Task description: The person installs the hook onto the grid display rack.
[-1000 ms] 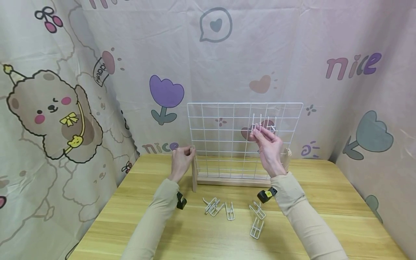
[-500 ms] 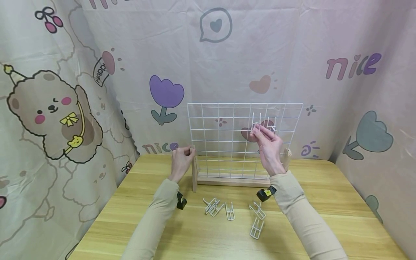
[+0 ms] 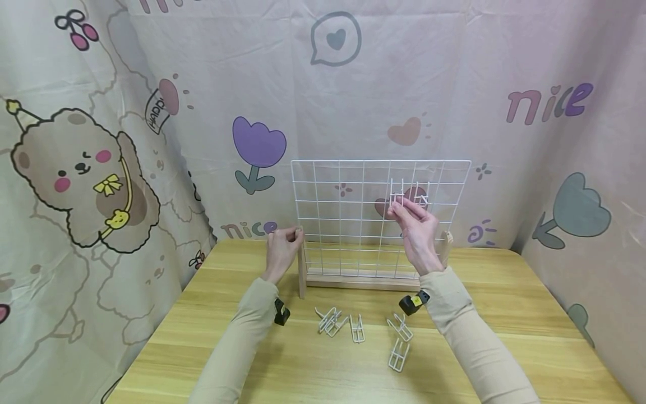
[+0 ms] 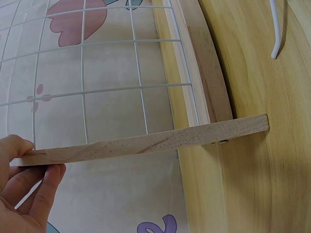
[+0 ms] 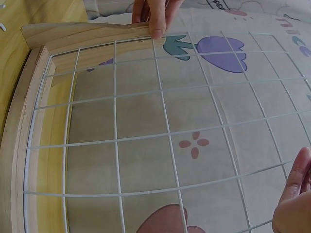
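Observation:
A white wire grid panel [image 3: 349,210] stands upright in a wooden base [image 3: 363,282] on the table. My left hand [image 3: 284,249] pinches the top of the wooden side post [image 4: 146,142] between thumb and fingers. Up at the grid's right part, my right hand [image 3: 418,230] pinches a white wire hook [image 3: 396,193], its two prongs pointing up against the grid. Just right of it another white wire hook [image 3: 421,193] hangs on the grid. In the right wrist view the fingers [image 5: 294,182] show at the edge, and the held hook is hidden.
Several white wire hooks lie on the table in front of the stand: a tangled group [image 3: 330,321], a single hook [image 3: 357,329] and two at the right, one of them a nearer hook [image 3: 398,354]. A printed curtain [image 3: 212,84] hangs behind.
My right hand and the hook in it shift slightly, first up and then a little down and left against the grid. The left hand stays on the post.

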The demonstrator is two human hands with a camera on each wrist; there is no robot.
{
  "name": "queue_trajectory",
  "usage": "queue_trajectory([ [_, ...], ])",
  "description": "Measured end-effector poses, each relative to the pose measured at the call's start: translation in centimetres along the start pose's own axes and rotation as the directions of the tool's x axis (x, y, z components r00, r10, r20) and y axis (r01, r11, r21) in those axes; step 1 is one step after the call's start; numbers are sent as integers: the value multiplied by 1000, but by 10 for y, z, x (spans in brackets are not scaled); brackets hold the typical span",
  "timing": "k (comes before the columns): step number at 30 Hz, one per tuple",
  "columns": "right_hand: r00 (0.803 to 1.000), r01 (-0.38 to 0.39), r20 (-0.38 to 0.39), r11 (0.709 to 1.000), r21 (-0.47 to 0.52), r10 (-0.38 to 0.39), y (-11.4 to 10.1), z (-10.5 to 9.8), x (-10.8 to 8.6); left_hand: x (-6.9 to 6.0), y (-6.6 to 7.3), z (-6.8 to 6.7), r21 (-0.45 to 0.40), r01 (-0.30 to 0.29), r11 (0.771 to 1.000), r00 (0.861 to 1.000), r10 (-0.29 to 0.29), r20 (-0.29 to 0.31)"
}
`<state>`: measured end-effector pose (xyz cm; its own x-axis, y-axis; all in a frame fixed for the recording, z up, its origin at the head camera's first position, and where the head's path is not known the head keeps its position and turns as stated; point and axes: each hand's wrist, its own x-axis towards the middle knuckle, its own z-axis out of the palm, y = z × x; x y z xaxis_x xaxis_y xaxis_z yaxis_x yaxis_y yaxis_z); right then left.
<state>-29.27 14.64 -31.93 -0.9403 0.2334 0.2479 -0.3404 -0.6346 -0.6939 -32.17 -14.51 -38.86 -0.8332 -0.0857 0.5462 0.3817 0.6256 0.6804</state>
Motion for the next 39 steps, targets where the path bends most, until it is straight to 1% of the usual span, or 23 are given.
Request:
queue_trajectory([
  [2, 1000, 0, -2, 1000, 19, 0, 1, -1, 0, 0, 0, 0, -2, 0, 1000, 1000, 0, 0],
  [6, 1000, 4, -14, 1000, 21, -4, 2, -2, 1, 0, 0, 0, -10, 3, 1000, 1000, -3, 4],
  [10, 1000, 8, -10, 1000, 10, -8, 3, -2, 0, 0, 0, 0, -13, 4, 1000, 1000, -4, 6],
  [15, 1000, 10, -4, 1000, 3, -10, 3, -4, -1, 0, -1, 0, -10, -10, 1000, 1000, 10, 2],
  [18, 1000, 6, 6, 1000, 21, -6, 3, -5, -1, -1, -1, 0, -5, -16, 1000, 1000, 16, -3],
  [25, 1000, 13, 11, 1000, -11, -13, 5, -7, 0, 1, 1, 0, 9, -36, 999, 999, 36, -16],
  [33, 1000, -25, -7, 1000, -12, 24, 6, -11, -1, 0, 2, 0, -1, -21, 1000, 1000, 21, -20],
  [39, 999, -51, -5, 998, -48, 50, 6, -14, -3, 0, 2, 0, -8, -24, 1000, 999, 24, -22],
])
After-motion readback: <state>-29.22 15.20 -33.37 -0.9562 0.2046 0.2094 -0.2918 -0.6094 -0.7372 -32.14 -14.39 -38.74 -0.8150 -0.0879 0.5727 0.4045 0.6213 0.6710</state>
